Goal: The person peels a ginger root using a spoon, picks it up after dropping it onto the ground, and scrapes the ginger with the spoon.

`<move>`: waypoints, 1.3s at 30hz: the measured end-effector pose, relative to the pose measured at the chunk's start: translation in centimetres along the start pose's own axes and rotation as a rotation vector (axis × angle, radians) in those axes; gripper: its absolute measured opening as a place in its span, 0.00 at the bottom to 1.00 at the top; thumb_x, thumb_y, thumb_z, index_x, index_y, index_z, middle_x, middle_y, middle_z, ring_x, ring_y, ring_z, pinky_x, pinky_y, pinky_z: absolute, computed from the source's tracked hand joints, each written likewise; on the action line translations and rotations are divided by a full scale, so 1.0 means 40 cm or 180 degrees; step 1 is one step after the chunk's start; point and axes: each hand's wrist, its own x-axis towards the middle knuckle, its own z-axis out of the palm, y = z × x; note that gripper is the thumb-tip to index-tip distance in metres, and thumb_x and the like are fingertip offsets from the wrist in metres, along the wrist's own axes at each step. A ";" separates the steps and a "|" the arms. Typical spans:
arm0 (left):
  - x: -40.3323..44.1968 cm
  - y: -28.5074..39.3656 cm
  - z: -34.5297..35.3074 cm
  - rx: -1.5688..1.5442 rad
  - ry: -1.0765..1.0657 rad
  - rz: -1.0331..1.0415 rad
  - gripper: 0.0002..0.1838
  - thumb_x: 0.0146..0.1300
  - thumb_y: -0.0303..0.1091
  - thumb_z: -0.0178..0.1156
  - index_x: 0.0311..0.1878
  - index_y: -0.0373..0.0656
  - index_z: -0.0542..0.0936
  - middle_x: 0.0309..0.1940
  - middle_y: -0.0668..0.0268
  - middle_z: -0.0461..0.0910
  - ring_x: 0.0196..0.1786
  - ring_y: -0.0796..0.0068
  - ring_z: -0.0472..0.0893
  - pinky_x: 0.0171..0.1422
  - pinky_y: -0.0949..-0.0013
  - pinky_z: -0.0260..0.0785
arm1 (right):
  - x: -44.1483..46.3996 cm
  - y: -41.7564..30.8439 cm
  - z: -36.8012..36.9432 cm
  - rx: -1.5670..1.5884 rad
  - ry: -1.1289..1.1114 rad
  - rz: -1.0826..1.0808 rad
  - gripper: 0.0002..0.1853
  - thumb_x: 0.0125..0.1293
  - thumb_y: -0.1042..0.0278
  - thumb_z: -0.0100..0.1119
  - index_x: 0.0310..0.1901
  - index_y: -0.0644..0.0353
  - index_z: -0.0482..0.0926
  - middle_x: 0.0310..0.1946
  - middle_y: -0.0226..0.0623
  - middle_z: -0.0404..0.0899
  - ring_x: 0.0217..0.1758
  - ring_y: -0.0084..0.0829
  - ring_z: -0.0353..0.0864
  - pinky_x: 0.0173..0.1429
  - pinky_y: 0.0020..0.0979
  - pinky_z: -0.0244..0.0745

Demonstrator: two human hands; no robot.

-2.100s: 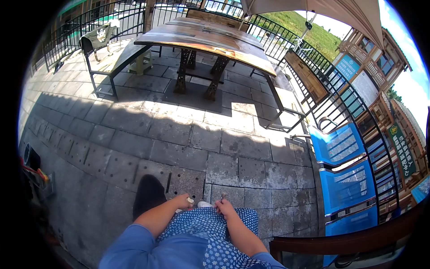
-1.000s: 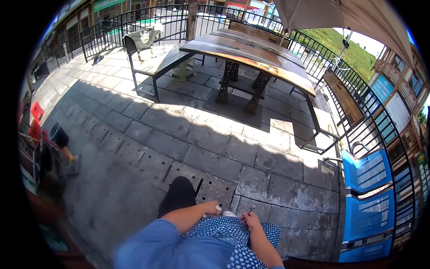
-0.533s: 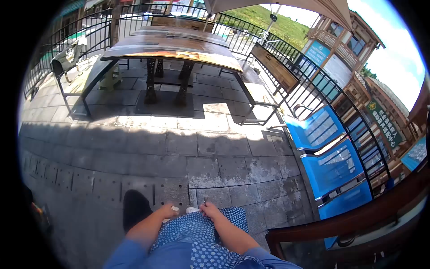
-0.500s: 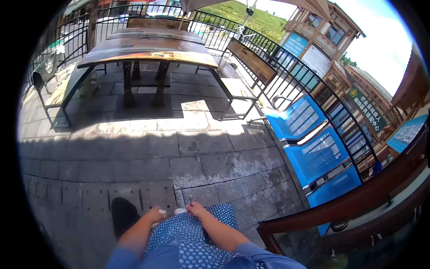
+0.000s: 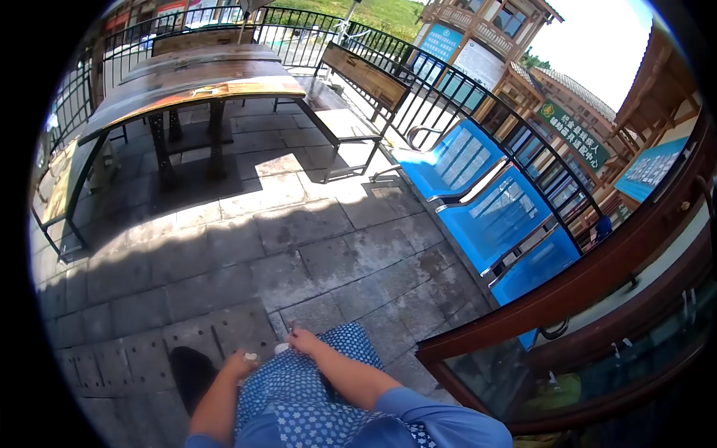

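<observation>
My left hand (image 5: 240,364) is low in the view, beside the blue patterned apron (image 5: 328,388). Its fingers are closed around a small white thing (image 5: 250,357), too small to name. Just to the right, my right hand (image 5: 302,342) is held over the apron's upper edge with its fingers pinched together. A tiny dark tip shows at those fingers, but what it belongs to cannot be made out. Between the hands is a white patch (image 5: 281,348), perhaps a shoe tip. A dark shoe or trouser leg (image 5: 193,377) shows left of my left hand.
Grey paving (image 5: 299,261) spreads ahead. A brown-framed glass door (image 5: 538,321) stands close on my right, with blue metal seats (image 5: 493,209) beyond it along a black railing (image 5: 515,134). Further off are a wooden table (image 5: 194,82) and a wooden bench (image 5: 366,78).
My view has turned to the right, so the table and seats have shifted left and more of the door shows. Both hands keep nearly the same pose over the apron.
</observation>
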 end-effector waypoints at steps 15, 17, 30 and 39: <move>0.017 -0.024 0.011 0.0062 0.0050 0.0016 0.33 0.43 0.45 0.67 0.51 0.37 0.70 0.47 0.48 0.74 0.51 0.53 0.74 0.54 0.61 0.65 | -0.014 -0.008 -0.001 0.0038 -0.0084 -0.0019 0.13 0.60 0.61 0.51 0.36 0.65 0.73 0.24 0.37 0.76 0.18 0.24 0.71 0.23 0.26 0.67; 0.015 -0.023 0.012 0.0039 0.0052 0.0003 0.33 0.43 0.45 0.67 0.51 0.36 0.70 0.47 0.48 0.74 0.51 0.54 0.74 0.54 0.61 0.65 | -0.016 -0.011 -0.001 0.0087 -0.0081 0.0028 0.13 0.60 0.61 0.52 0.36 0.64 0.73 0.24 0.36 0.76 0.18 0.23 0.71 0.23 0.26 0.66; -0.050 0.054 -0.020 0.0102 0.0107 -0.0095 0.29 0.43 0.44 0.67 0.48 0.37 0.73 0.44 0.51 0.76 0.48 0.56 0.76 0.52 0.63 0.67 | -0.026 -0.018 -0.004 0.0207 0.0238 -0.0027 0.17 0.62 0.55 0.48 0.38 0.63 0.74 0.29 0.35 0.76 0.18 0.22 0.71 0.23 0.24 0.64; 0.002 0.023 0.012 0.0004 0.0020 0.0042 0.29 0.37 0.40 0.69 0.46 0.42 0.73 0.42 0.53 0.77 0.45 0.54 0.76 0.46 0.59 0.68 | 0.007 0.001 -0.024 0.0115 0.0235 -0.0159 0.15 0.66 0.56 0.45 0.34 0.60 0.74 0.14 0.30 0.69 0.15 0.21 0.67 0.19 0.23 0.61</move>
